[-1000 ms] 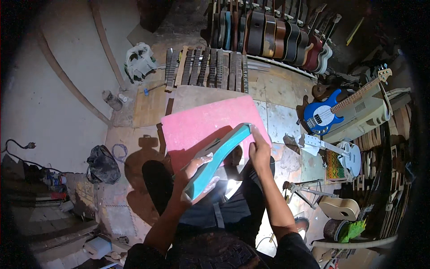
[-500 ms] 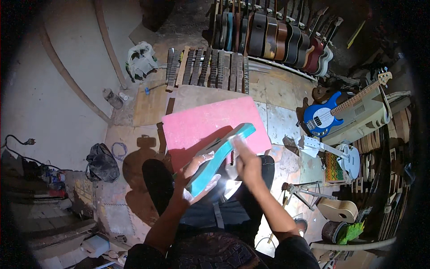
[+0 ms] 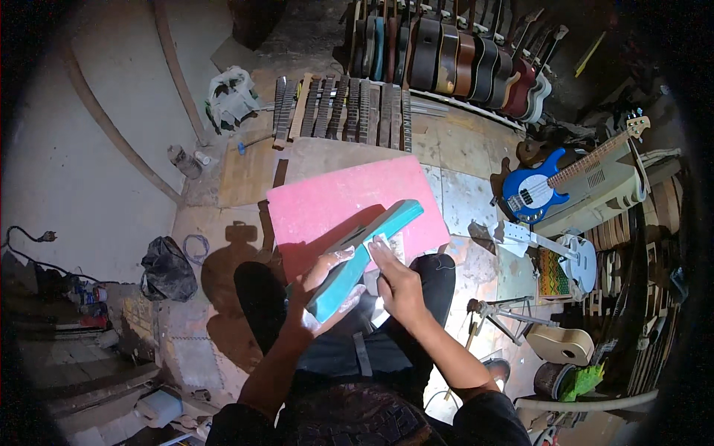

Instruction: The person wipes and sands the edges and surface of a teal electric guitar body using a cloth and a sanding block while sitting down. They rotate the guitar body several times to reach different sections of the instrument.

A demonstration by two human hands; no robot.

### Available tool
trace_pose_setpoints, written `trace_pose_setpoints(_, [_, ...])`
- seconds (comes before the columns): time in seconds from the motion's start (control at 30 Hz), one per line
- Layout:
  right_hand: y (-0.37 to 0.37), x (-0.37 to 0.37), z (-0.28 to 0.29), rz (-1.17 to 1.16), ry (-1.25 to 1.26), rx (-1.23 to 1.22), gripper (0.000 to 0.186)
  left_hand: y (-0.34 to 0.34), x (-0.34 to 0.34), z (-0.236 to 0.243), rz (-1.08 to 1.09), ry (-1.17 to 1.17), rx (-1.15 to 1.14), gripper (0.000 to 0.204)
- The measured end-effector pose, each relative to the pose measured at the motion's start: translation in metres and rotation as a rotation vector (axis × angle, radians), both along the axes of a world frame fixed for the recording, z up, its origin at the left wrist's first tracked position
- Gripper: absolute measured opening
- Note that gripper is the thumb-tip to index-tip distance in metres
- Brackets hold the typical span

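Over my lap a teal guitar body (image 3: 343, 281) is tilted on edge, its curved side facing up and its far end above a pink board (image 3: 312, 197). My left hand (image 3: 326, 276) grips the near part, thumb on one face and fingers round the other, with white dust on the skin. Against the teal edge, near its middle, my right hand (image 3: 399, 286) presses a small folded whitish sheet (image 3: 378, 239) under its fingertips. Whether that sheet is sandpaper or cloth I cannot tell. The body's lower face is mostly hidden.
Several fretted necks (image 3: 363, 111) lie in a row beyond the board, before a rack of guitars (image 3: 454, 59). To the right are a blue bass (image 3: 535, 189), a pale guitar (image 3: 580, 264) and a metal stand (image 3: 494, 320). A black bag (image 3: 169, 269) sits at left.
My right hand has slid along the teal edge from the far end back toward me, and is sharper now. My left hand keeps its hold; the body has barely moved.
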State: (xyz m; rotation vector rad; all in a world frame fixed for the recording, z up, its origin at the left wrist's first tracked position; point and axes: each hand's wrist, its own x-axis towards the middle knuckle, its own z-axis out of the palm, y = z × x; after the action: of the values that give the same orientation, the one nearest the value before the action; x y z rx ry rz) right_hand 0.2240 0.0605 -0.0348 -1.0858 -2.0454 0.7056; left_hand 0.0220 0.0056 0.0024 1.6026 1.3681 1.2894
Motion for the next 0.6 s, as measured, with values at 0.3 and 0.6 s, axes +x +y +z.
trace_pose_setpoints(0.3, [0.014, 0.004, -0.012, -0.036, -0.075, -0.028, 0.062, 0.002, -0.001, 0.001, 0.015, 0.03, -0.01, 0.062])
trace_pose_setpoints(0.6, [-0.001, 0.002, -0.001, 0.052, 0.143, -0.229, 0.061, 0.0, -0.002, -0.015, -0.025, 0.013, 0.017, 0.067])
